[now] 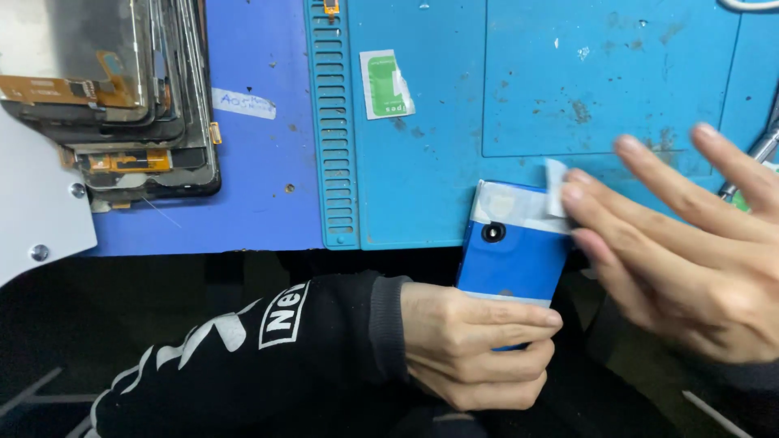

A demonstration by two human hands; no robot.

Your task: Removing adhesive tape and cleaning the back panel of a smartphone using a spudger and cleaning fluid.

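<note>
Over the scuffed mat point(422, 122), left hand point(475, 349) grips a glossy blue phone point(513, 255).

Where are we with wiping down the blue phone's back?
Done: wipe sachet lies torn open on the mat. In hand: left hand grips the blue phone; right hand presses a white wipe at its top edge. Left: the lower back appears unwiped.

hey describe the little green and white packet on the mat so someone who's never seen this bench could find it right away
Start at the blue work mat and find its ribbed strip of slots down the left edge. Just right of that strip, near the top, lies the wipe sachet. It is the only green and white thing there, flat, torn open at one side, far from the blue phone.
</note>
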